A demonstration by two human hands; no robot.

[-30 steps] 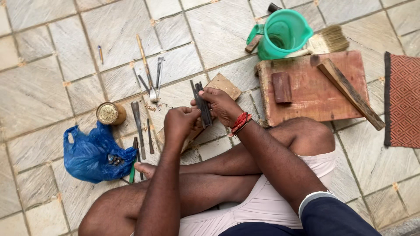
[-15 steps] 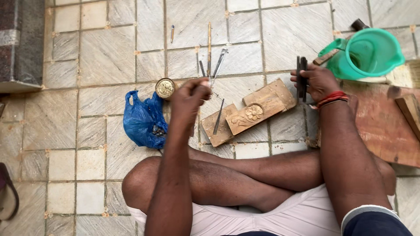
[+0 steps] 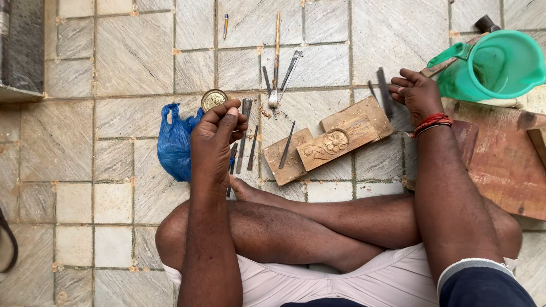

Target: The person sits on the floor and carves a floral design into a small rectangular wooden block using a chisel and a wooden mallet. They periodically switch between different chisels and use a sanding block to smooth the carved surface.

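Note:
My left hand (image 3: 219, 136) hovers over a row of metal chisels (image 3: 244, 139) lying beside a blue plastic bag (image 3: 173, 142). Its fingertips are bunched together and nothing shows between them. My right hand (image 3: 418, 94) is out to the right near a green jug (image 3: 500, 65), gripping two dark metal chisels (image 3: 382, 91) that stick out to its left. Between the hands lies a wooden block (image 3: 341, 136) carved with a flower, resting across a second plain block (image 3: 287, 159) with one thin chisel on it.
A round brass tin (image 3: 214, 99) sits above the bag. More chisels and a long stick (image 3: 277, 62) lie further out on the stone tiles, with a pencil (image 3: 226, 25) beyond. A reddish wooden board (image 3: 500, 165) lies at the right. My crossed legs fill the near floor.
My hands have parted. The left went to the chisels by the blue bag; the right carried the dark chisels off toward the jug, uncovering the carved block. The view shifted left.

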